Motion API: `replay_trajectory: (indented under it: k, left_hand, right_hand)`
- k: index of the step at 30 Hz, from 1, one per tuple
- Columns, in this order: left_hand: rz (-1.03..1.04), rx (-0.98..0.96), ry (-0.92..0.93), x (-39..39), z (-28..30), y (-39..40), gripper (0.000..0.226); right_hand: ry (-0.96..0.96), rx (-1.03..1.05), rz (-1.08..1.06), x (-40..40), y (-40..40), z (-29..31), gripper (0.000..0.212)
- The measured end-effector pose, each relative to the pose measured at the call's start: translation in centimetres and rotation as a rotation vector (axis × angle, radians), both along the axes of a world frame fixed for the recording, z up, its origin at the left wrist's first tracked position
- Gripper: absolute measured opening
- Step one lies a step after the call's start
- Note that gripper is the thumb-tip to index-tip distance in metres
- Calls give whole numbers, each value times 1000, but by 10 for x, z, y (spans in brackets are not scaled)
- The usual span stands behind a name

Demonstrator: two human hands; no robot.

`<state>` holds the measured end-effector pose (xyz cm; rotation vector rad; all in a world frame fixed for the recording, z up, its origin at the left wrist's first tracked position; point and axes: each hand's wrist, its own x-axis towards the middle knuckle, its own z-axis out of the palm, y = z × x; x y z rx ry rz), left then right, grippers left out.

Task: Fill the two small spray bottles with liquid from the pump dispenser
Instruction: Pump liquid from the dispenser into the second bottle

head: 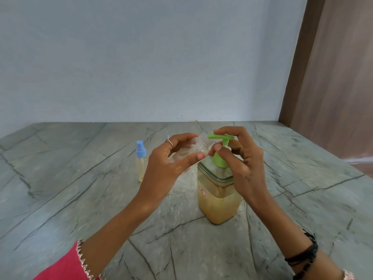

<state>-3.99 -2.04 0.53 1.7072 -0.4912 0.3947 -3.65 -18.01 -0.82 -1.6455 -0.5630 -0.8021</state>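
A square clear pump dispenser [217, 201] stands on the marble table, about half full of yellowish liquid, with a green pump head [220, 137]. My right hand [242, 158] curls around the pump, fingers over its top and thumb at the green collar. My left hand [171, 164] holds a small clear open spray bottle [198, 145] tilted, its threaded mouth just under the green spout. A second small spray bottle [140, 162] with a blue cap stands upright to the left, holding yellowish liquid.
The grey veined marble table [80, 178] stretches wide on all sides. A pale wall runs along the back, and a brown wooden panel [333, 77] rises at the right edge.
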Motion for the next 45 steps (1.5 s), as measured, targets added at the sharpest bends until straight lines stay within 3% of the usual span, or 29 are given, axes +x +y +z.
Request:
replay_trajectory:
  k: [18, 25, 32, 40, 45]
  left_hand:
    - [-4, 8, -9, -1, 1, 0, 42]
    - [-16, -1, -8, -2, 1, -1, 43]
    - [-22, -20, -13, -3, 3, -2, 42]
    - [-14, -9, -11, -2, 3, 0, 41]
    - [-24, -5, -16, -3, 4, 0, 41]
  right_hand:
    - [-50, -86, -91, 4, 0, 1, 12]
    - [-60, -81, -41, 1, -3, -1, 27]
    - [219, 136, 121, -6, -1, 16, 47]
    - [739, 28, 123, -13, -3, 40, 52]
    - [849, 157, 290, -15, -9, 47, 35]
